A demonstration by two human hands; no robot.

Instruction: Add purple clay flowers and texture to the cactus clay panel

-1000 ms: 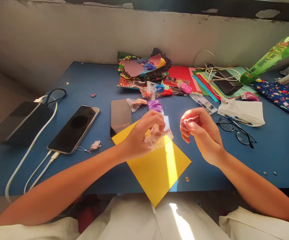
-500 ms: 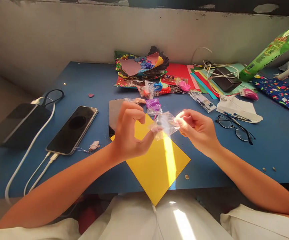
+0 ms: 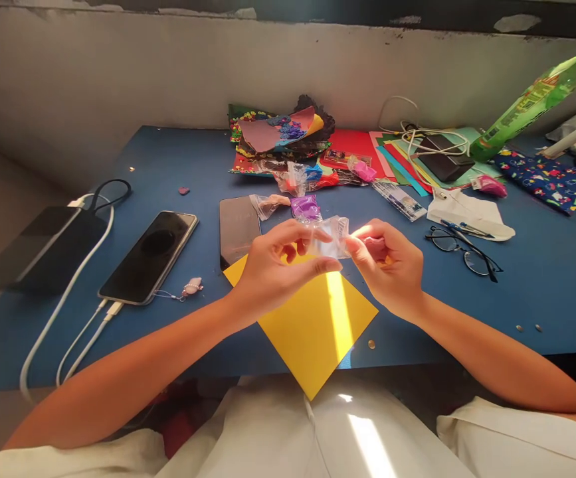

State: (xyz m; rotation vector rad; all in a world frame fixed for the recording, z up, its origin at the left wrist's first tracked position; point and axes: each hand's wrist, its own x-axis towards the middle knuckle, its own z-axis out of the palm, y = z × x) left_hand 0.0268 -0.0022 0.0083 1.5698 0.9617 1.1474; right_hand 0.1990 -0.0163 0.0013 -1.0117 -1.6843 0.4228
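A small clear plastic bag (image 3: 336,232) hangs over the yellow sheet of paper (image 3: 307,332), pinched at its right side between the thumb and fingers of my right hand (image 3: 392,262). My left hand (image 3: 285,262) is at the bag's left side, thumb stretched out below it and apart from the curled fingers. Its fingertips overlap the bag's left edge; whether they touch it I cannot make out. The paper lies with one corner over the table's front edge. Just behind the hands sits a purple packet (image 3: 306,208), and a dark tablet-like slab (image 3: 238,229) is partly under the paper.
A phone (image 3: 149,257) with white cables and a power bank (image 3: 33,245) lie on the left. Glasses (image 3: 464,252), pens and a white paper are to the right. Craft packs (image 3: 282,136), coloured sheets and a green bottle (image 3: 537,99) stand along the back of the blue table (image 3: 178,352).
My left hand has turned, its raised fingers coming down level beside the bag and its thumb moving right, off the bag's lower edge. My right hand keeps its pinch.
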